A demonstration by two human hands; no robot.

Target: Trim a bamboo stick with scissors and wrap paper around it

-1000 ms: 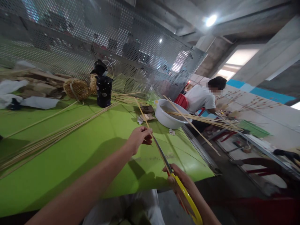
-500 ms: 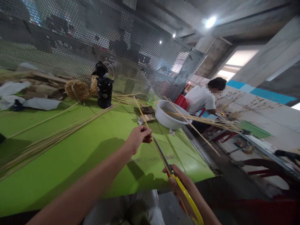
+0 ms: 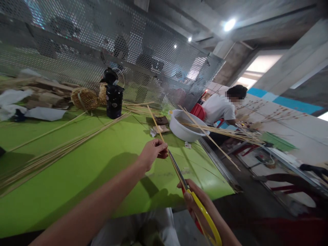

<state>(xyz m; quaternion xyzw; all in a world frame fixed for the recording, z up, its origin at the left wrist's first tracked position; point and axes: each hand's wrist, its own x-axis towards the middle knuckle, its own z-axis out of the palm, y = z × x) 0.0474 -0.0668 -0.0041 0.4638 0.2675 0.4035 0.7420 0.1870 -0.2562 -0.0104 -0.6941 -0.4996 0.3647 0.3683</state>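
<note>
My left hand [image 3: 155, 152] pinches a thin tan strip [image 3: 155, 122] that runs from the far part of the green table [image 3: 102, 177] back toward me. Large scissors with yellow and red handles [image 3: 208, 218] are in my right hand [image 3: 196, 200], fingers closed round them. Their long metal blades point away from me and lie along the strip, with the tips close to my left fingers. The blades look nearly together; how the strip sits against them is too small to tell.
Long strips [image 3: 66, 149] lie at the left. A black bottle [image 3: 114, 100] and woven basket [image 3: 84, 99] stand behind. A white basin [image 3: 186, 131] at the right edge bears strips jutting rightward. A person [image 3: 217, 108] sits beyond.
My left hand has moved slightly right and toward me along with the strip. My right hand and the scissors have hardly moved.
</note>
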